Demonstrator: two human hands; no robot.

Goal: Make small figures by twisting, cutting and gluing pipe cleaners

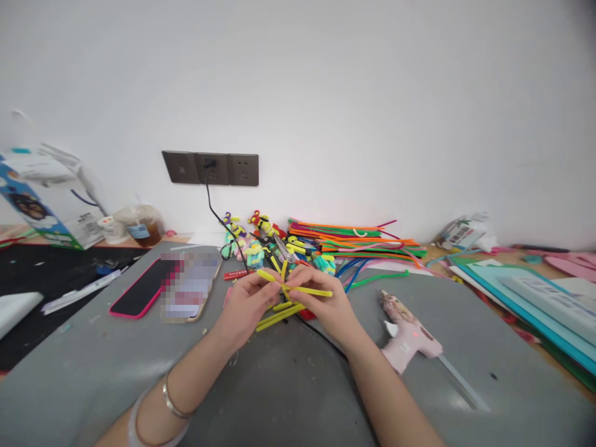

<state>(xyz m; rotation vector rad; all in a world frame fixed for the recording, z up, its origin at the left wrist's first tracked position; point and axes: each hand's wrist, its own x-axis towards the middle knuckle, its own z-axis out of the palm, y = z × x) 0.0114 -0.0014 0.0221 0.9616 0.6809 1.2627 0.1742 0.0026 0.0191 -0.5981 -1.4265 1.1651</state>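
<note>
Between my two hands is a yellow pipe cleaner (311,290), bent so that its ends stick out to several sides. My left hand (251,301) pinches it near the middle, fingertips pressed together. Close beside it, my right hand (321,301) grips the same piece with thumb and fingers. More yellow pipe cleaners (279,316) show just below the fingers; whether they lie on the mat or join the held piece, I cannot tell. Behind the hands are scissors (283,248) and small yellow, red and purple pipe-cleaner figures (261,222).
A pink glue gun (410,332) with a glue stick in it lies at right on the grey mat (279,397). Two phones (146,288) lie at left. Bundled coloured pipe cleaners (358,239) sit by the wall. A black cord (209,198) runs from the socket. A drink cup (142,226) stands back left.
</note>
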